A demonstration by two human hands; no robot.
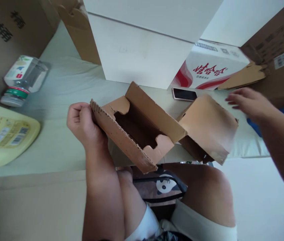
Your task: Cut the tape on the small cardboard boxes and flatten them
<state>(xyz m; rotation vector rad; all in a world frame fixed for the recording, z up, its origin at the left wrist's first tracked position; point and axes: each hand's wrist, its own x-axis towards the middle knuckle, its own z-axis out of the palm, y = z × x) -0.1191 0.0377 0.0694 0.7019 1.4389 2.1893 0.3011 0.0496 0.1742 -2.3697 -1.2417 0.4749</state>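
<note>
Basically, white box (142, 50) biggest, 12 o'clock, top cut off by frame. Printed brown carton (18, 40) at 10, cropped too. Red-white carton (212, 67) at 2, partly hid behind white box. Open cardboard box (130, 144) ctr, tilted, inside dark, btm hard to see. Cardboard piece (211, 125) at 3, right beside it; can't tell if joined. L hand (83, 120), 9, clamped on box's end edge, fingertips hid. R hand (251, 102), 3, blurry, fingers loose, nr cardboard piece, not touching. Phone (184, 94) smallest, 2, fully visible.
</note>
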